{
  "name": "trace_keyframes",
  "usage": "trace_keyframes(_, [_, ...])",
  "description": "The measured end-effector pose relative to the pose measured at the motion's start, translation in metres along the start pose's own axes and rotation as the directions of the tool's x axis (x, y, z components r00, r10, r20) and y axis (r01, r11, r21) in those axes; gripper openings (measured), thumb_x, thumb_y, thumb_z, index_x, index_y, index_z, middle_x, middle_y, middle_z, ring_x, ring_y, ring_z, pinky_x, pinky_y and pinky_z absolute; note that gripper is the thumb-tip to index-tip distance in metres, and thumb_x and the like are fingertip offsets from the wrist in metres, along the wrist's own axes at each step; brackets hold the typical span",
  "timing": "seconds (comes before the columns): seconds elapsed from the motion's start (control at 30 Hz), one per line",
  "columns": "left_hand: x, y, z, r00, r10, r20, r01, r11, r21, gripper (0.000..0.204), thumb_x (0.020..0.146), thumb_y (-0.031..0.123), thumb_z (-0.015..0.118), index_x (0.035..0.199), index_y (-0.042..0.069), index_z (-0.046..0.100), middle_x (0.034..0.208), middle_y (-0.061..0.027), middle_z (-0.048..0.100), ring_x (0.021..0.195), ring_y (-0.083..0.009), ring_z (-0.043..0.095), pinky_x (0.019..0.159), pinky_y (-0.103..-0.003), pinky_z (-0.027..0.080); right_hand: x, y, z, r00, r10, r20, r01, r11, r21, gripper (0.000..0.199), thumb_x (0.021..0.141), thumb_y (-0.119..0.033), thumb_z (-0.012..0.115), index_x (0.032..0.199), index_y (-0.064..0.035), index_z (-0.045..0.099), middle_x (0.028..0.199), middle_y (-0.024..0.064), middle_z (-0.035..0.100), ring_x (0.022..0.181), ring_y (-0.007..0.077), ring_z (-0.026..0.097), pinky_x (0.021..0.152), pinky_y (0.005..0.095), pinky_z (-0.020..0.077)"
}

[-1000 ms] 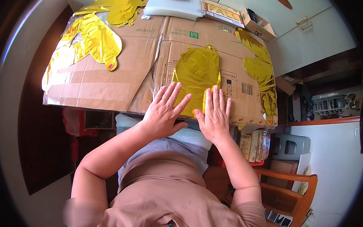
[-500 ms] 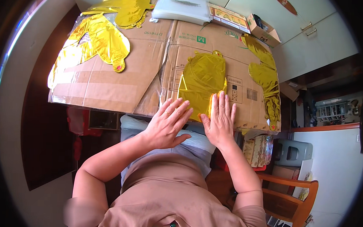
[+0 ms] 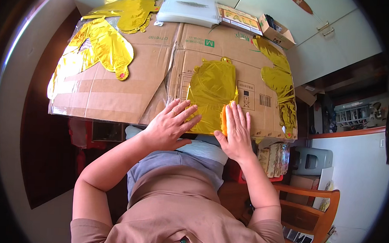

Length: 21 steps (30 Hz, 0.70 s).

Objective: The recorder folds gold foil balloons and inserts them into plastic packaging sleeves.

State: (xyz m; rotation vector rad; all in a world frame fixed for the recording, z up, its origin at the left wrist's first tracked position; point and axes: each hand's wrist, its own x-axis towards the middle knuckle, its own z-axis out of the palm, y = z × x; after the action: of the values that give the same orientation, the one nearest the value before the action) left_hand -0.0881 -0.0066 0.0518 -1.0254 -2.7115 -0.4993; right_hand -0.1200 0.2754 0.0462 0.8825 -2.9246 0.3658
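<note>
A flat gold foil balloon (image 3: 213,81) lies on the cardboard in front of me, its rounded end with a small tab pointing away. My left hand (image 3: 168,124) rests palm down with fingers spread, its fingertips over the balloon's near left edge. At the near right edge, my right hand (image 3: 237,135) lies flat, fingers stretched out. Part of an orange cloth-like piece (image 3: 224,117) shows beside and beneath its fingers; the rest is hidden by the hand.
Other gold foil balloons lie at the left (image 3: 105,45), far left (image 3: 136,18) and right (image 3: 277,81) of the cardboard-covered table (image 3: 131,93). Along the back stand a stack of clear plastic sheets (image 3: 187,12) and an open small box (image 3: 277,32). A wooden chair (image 3: 328,212) is at lower right.
My right hand has slid a little toward me along the balloon's right edge with the orange piece. My left hand has shifted slightly left, its thumb drawn closer. The view has shifted slightly.
</note>
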Motion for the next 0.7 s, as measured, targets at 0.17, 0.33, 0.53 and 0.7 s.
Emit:
trace_keyframes(0.17, [-0.004, -0.002, 0.002, 0.996, 0.052, -0.079, -0.053, 0.998, -0.014, 0.068, 0.079, 0.032, 0.079, 0.139, 0.011, 0.056, 0.139, -0.0147, 0.054, 0.133, -0.0333, 0.05, 0.112, -0.05, 0.039, -0.015, 0.026, -0.024, 0.98, -0.197, -0.002, 0.196, 0.973, 0.122, 0.095, 0.085, -0.058, 0.071, 0.153, -0.0026, 0.035, 0.162, 0.0187, 0.034, 0.15, 0.0339, 0.032, 0.124, 0.0534, 0.0183])
trace_keyframes(0.33, [-0.005, -0.007, 0.007, 0.989, 0.079, -0.126, -0.085, 0.996, -0.038, 0.061, 0.076, 0.015, 0.075, 0.135, 0.009, 0.058, 0.128, -0.0117, 0.058, 0.121, -0.0297, 0.058, 0.101, -0.045, 0.046, -0.028, 0.039, -0.014, 0.948, -0.292, -0.13, 0.292, 0.956, -0.019, 0.07, 0.077, -0.02, 0.082, 0.139, -0.0044, 0.053, 0.15, 0.0158, 0.053, 0.141, 0.0319, 0.048, 0.12, 0.0499, 0.0309])
trace_keyframes(0.53, [0.007, -0.014, -0.002, 0.975, 0.104, -0.199, -0.138, 0.977, -0.162, 0.043, 0.074, -0.001, 0.07, 0.117, 0.006, 0.067, 0.116, -0.011, 0.065, 0.106, -0.0288, 0.065, 0.092, -0.042, 0.051, -0.016, 0.039, -0.009, 0.896, -0.323, -0.303, 0.341, 0.94, 0.005, 0.046, 0.076, -0.007, 0.076, 0.12, -0.0041, 0.065, 0.136, 0.0143, 0.064, 0.125, 0.0304, 0.06, 0.109, 0.0458, 0.0434])
trace_keyframes(0.7, [0.016, -0.024, -0.003, 0.969, 0.088, -0.229, -0.14, 0.966, -0.219, 0.033, 0.075, 0.0, 0.07, 0.108, 0.005, 0.069, 0.107, -0.0077, 0.068, 0.098, -0.0267, 0.067, 0.086, -0.039, 0.053, -0.011, 0.045, -0.008, 0.885, -0.33, -0.328, 0.366, 0.929, 0.055, 0.043, 0.074, -0.005, 0.075, 0.116, -0.0052, 0.067, 0.131, 0.0141, 0.066, 0.119, 0.0307, 0.063, 0.1, 0.044, 0.0463])
